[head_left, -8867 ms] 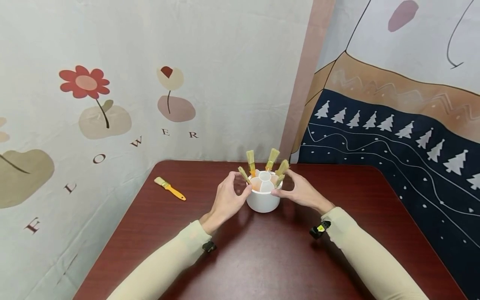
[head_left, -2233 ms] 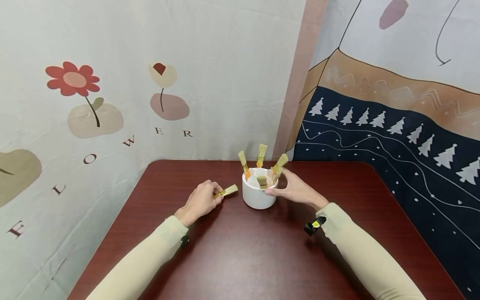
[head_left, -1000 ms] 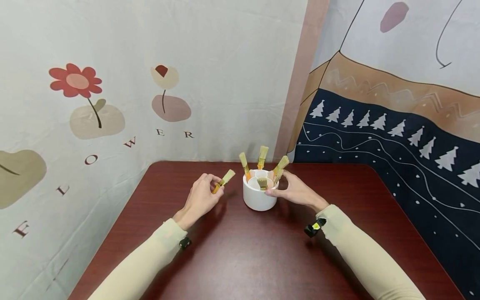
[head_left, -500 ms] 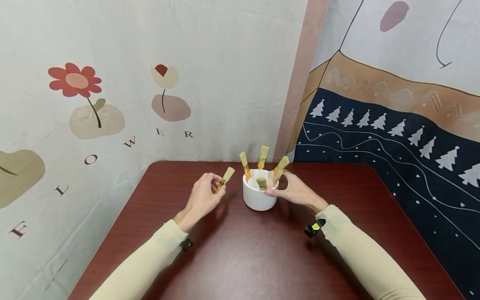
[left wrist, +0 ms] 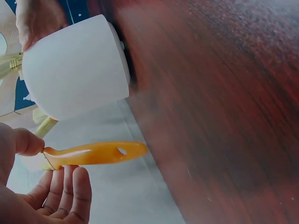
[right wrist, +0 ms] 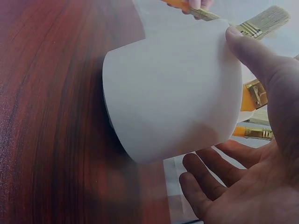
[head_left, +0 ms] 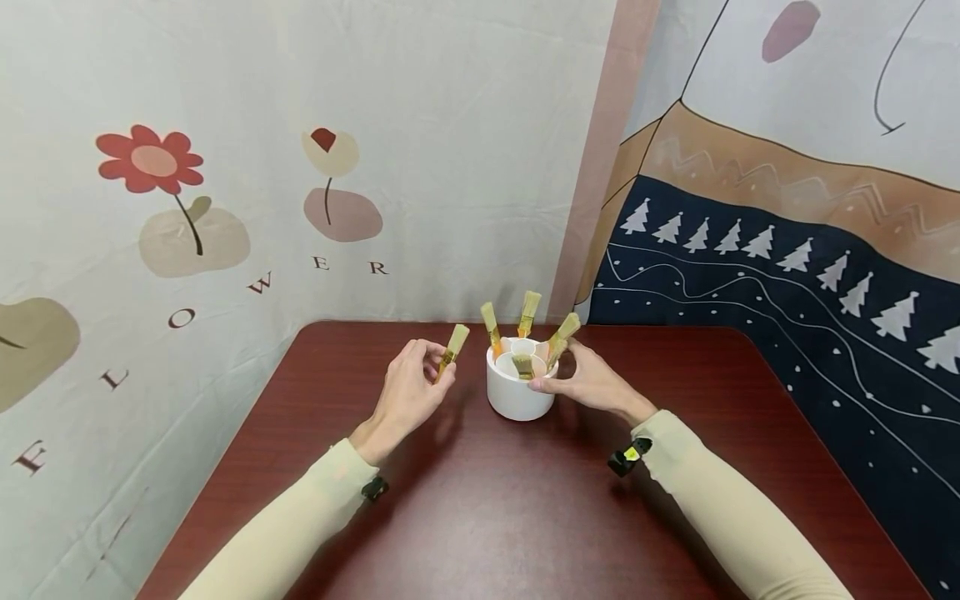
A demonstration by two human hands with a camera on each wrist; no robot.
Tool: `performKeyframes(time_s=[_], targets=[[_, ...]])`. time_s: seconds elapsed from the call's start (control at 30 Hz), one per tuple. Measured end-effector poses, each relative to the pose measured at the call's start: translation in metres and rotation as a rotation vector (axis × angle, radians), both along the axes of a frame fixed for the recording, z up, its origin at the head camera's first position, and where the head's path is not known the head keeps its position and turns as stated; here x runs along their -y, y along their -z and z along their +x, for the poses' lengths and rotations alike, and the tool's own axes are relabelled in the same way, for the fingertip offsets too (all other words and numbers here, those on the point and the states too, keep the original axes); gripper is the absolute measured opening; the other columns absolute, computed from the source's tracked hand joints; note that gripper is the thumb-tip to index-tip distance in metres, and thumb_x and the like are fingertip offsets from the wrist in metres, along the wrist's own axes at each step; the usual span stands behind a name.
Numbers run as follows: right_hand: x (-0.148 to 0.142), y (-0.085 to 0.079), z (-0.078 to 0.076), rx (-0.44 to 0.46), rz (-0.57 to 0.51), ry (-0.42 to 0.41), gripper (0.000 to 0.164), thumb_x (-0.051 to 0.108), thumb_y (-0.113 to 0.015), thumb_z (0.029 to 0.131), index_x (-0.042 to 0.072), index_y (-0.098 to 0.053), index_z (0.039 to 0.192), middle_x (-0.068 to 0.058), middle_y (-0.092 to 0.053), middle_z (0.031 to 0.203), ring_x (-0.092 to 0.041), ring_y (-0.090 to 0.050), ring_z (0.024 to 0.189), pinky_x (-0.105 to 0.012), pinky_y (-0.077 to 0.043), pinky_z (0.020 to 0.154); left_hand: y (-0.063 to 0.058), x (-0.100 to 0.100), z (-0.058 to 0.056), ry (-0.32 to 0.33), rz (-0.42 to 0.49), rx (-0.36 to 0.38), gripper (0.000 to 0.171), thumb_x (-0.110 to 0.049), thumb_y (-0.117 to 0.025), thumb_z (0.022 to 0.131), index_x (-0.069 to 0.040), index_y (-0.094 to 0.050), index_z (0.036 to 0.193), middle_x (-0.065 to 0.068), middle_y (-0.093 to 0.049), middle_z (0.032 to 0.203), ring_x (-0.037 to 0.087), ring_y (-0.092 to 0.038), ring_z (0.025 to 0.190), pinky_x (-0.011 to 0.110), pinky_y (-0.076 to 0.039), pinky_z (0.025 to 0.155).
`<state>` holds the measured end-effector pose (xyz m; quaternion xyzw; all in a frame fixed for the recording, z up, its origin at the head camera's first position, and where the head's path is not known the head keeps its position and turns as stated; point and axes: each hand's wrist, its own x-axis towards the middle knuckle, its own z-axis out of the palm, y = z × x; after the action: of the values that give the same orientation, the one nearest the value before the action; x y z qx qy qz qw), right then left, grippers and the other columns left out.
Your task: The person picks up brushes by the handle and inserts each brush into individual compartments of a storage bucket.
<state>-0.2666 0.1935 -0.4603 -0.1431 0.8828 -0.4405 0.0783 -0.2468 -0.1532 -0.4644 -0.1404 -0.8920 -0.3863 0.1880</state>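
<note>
My left hand (head_left: 405,392) pinches a paintbrush (head_left: 456,343) by its metal collar, just above the table and left of a white round holder (head_left: 519,402). Its bristles point up and its yellow-orange handle (left wrist: 96,153) points down, free of the fingers in the left wrist view. My right hand (head_left: 600,379) grips the holder's right side, with the thumb (right wrist: 247,49) at the near rim and the fingers round the far side. Several paintbrushes (head_left: 528,312) stand bristles-up in the holder's compartments around a central ring. The right fingers partly hide the brushes there.
The holder stands on a dark red-brown table (head_left: 480,517) towards its back edge. A pale cloth wall with printed flowers (head_left: 153,160) rises behind, and a navy tree-print cloth (head_left: 750,283) hangs at the right.
The paintbrush that lay at the table's left is now in my left hand. It has been lifted and turned from nearly flat to nearly upright. My right hand has stayed on the holder.
</note>
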Motion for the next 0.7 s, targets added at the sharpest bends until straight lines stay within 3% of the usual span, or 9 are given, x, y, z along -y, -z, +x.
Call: performKeyframes(time_s=[0.33,0.7], targets=[[0.000,0.005,-0.004,-0.056,-0.019,-0.015,0.105,0.059,-0.094,0.094,0.010,-0.045,0.173,-0.016,-0.059,0.172,-0.040,-0.052,0.166,-0.078,-0.032,0.139,-0.002,-0.006,0.001,0.024,0.093,-0.031,0.027,-0.011,-0.084,0.103,0.000,-0.071,0.124,0.015,-0.075,0.110,0.023,-0.077,0.088,0.038,-0.069,0.080],[0.000,0.005,-0.004,-0.061,-0.023,-0.012,0.107,0.059,-0.095,0.093,0.009,-0.045,0.173,-0.017,-0.058,0.173,-0.041,-0.051,0.167,-0.078,-0.031,0.139,-0.008,-0.014,0.004,0.033,0.170,-0.066,0.028,-0.010,-0.082,0.104,0.001,-0.068,0.126,0.015,-0.075,0.110,0.024,-0.078,0.089,0.024,-0.067,0.077]])
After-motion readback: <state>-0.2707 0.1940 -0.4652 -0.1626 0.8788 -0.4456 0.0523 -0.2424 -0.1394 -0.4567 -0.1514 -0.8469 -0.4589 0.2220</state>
